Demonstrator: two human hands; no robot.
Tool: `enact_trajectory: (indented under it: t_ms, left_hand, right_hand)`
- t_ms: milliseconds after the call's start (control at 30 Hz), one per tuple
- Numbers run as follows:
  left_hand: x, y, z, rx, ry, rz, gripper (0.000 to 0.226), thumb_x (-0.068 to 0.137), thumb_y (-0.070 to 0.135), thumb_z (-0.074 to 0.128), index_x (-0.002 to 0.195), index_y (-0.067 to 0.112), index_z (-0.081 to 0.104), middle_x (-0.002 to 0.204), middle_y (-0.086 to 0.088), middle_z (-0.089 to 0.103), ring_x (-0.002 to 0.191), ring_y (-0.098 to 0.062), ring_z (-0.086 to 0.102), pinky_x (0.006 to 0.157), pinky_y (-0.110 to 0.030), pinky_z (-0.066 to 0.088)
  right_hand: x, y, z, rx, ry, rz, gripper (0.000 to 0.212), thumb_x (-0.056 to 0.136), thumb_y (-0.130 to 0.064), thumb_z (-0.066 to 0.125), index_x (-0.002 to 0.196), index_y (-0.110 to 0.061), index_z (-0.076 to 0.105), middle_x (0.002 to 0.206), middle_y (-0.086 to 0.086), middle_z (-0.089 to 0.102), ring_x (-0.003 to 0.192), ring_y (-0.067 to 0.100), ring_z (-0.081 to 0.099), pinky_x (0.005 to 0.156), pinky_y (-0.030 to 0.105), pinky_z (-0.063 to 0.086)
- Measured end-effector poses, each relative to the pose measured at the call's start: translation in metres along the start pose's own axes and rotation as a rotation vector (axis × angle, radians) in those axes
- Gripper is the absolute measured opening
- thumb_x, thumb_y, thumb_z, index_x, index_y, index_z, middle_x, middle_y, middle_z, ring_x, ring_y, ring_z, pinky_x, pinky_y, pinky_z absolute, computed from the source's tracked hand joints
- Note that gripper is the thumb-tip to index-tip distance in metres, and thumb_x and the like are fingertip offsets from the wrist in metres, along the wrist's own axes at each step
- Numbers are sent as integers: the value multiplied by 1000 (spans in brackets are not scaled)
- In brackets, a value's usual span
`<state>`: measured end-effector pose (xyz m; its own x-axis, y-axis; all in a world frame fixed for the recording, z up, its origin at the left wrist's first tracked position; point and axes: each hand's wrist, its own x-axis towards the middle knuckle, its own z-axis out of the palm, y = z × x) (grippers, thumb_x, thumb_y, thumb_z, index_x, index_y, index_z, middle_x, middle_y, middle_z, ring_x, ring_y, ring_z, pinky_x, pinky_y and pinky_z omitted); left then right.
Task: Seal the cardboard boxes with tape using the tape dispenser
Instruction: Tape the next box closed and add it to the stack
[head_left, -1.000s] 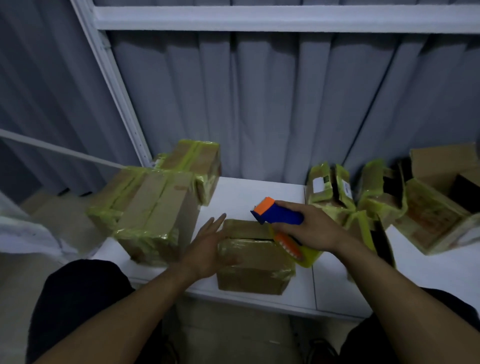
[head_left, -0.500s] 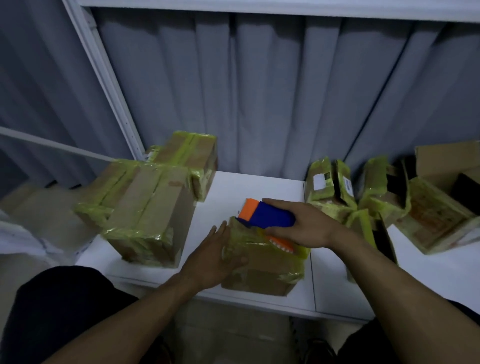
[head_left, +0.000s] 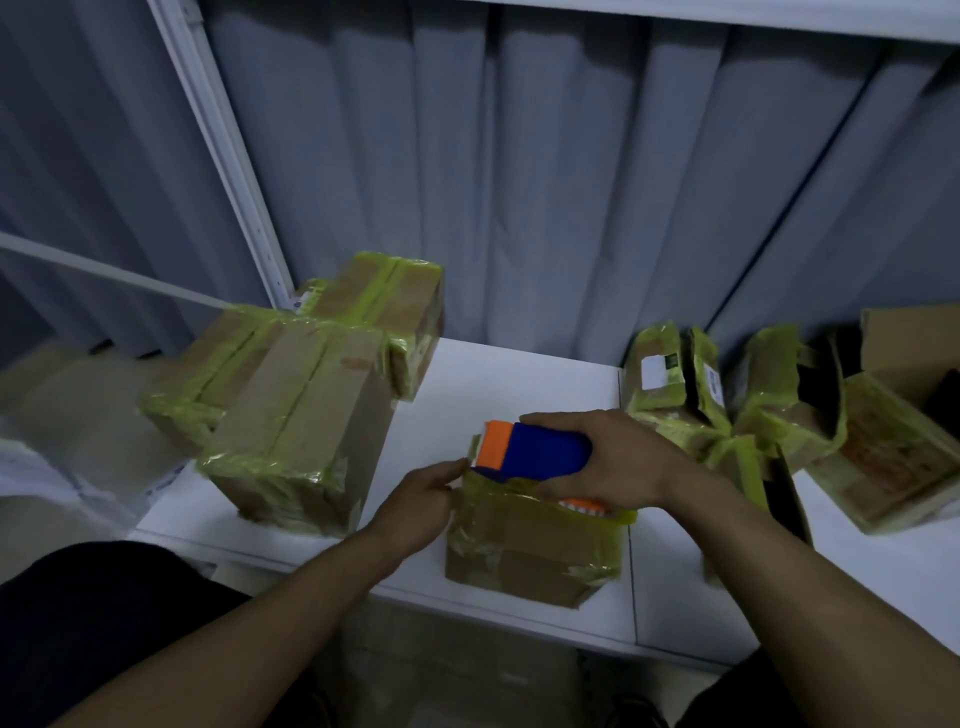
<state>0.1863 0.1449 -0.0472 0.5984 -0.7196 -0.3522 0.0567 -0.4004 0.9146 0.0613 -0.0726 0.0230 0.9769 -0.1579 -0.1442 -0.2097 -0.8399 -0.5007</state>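
- Since half a second ago, the tape dispenser (head_left: 535, 451) has slid left atop the small cardboard box (head_left: 530, 551), near the white table (head_left: 519, 374) edge.
- My right hand (head_left: 618, 462) wraps the dispenser; my left hand (head_left: 415, 501) grips the box's left edge.
- I judge the box light and stiff; brace it by the corners.

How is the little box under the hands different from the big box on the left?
The little box is clearly smaller than the big box. The left hand touches the little box and the right hand holds the tape dispenser on its top; no hand touches the big box. Both are brown cardboard wrapped with yellow-green tape.
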Motion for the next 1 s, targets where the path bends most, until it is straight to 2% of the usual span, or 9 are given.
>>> enact_trajectory:
  t_ms: [133, 233, 300, 400, 467, 567, 633, 800, 1000]
  left_hand:
    - [7, 10, -1, -196, 20, -88, 18, 100, 32, 55, 108, 39, 69, 106, 17, 73, 108, -10, 64, 97, -36, 49]
    - [3, 15, 2, -275, 10, -131, 19, 101, 33, 52, 105, 35, 71, 97, 15, 76, 98, -7, 67, 84, -30, 52]
    - [5, 16, 5, -282, 44, -126, 22, 103, 32, 50, 101, 33, 72, 100, 10, 75, 98, -8, 67, 87, -32, 53]
    - [12, 18, 3, -185, 217, -63, 23, 103, 37, 48, 106, 31, 70, 110, 14, 66, 105, -8, 59, 101, -38, 47]
    - [14, 20, -1, -149, 268, -14, 25, 101, 44, 50, 108, 31, 71, 111, 15, 68, 106, -9, 60, 95, -35, 48]
    - [12, 25, -1, -189, 253, 25, 16, 98, 37, 58, 106, 29, 70, 101, 8, 72, 93, -13, 67, 72, -27, 47]
    - [11, 23, 1, -198, 252, 14, 16, 96, 32, 62, 109, 27, 69, 103, 6, 71, 89, -14, 67, 66, -24, 46]
    - [9, 17, 0, -108, 153, -75, 15, 94, 24, 65, 107, 25, 74, 96, 5, 72, 85, -10, 64, 64, -24, 45]
    - [9, 21, 0, -152, 109, -82, 17, 98, 28, 59, 98, 24, 75, 91, 2, 74, 90, -15, 68, 71, -28, 50]
  right_hand:
    - [-7, 8, -6, 114, 48, -23, 78, 80, -52, 82, 148, -50, 43, 128, -29, 59, 109, -1, 61, 85, 18, 56]
    - [-10, 9, -7, 125, 11, -39, 79, 82, -50, 82, 149, -49, 41, 121, -36, 56, 110, -8, 58, 85, 17, 57]
    - [-10, 9, -5, 108, -8, -46, 79, 83, -51, 81, 150, -49, 39, 120, -38, 54, 110, -10, 57, 85, 16, 57]
    - [-9, 10, -3, 75, -14, -70, 79, 84, -55, 78, 151, -49, 37, 123, -35, 54, 112, -7, 57, 87, 18, 58]
    - [-8, 9, -3, 63, -25, -83, 79, 85, -55, 77, 152, -49, 37, 125, -33, 54, 112, -6, 58, 88, 20, 58]
    - [-7, 11, -3, 79, -18, -81, 79, 84, -55, 78, 151, -49, 38, 129, -30, 57, 112, -4, 59, 89, 23, 59]
    - [-7, 11, -4, 87, -18, -86, 79, 83, -55, 79, 151, -49, 38, 129, -30, 57, 114, -5, 58, 90, 23, 59]
    - [-12, 12, -5, 136, -11, -85, 78, 84, -49, 81, 150, -49, 41, 126, -35, 55, 115, -6, 57, 89, 19, 57]
    - [-17, 14, -4, 174, -5, -93, 79, 83, -50, 82, 151, -47, 41, 130, -30, 57, 115, -2, 59, 87, 21, 58]
